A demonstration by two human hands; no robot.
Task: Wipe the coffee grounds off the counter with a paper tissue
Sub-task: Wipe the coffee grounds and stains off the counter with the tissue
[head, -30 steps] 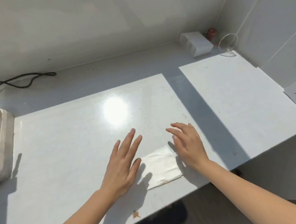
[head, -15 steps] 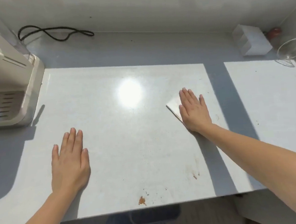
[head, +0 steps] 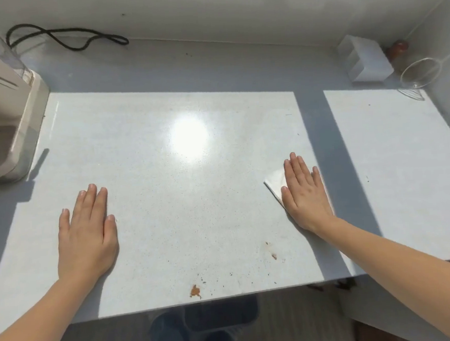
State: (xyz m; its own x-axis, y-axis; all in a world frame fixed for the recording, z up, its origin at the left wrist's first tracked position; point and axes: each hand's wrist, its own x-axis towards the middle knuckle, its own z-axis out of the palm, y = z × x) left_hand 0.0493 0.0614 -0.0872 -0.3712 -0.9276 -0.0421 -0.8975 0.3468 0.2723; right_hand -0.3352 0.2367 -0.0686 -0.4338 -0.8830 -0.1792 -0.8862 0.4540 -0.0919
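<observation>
White paper tissue [head: 275, 184] lies flat under right hand [head: 304, 191], fingers together, pressing, right side of surface [head: 194, 199]. Thin, soft, tears easily w/ drag; pin w/ flat palm. Left hand [head: 86, 233] flat, empty.

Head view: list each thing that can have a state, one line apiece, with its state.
Left hand: flat on the counter, holding nothing.
Right hand: flat, pressing the paper tissue.
Paper tissue: under the right hand, one corner showing.
Coffee grounds: unwiped, near the front edge.
Glass: lying on its side.
Black cord: loose by the wall.
</observation>
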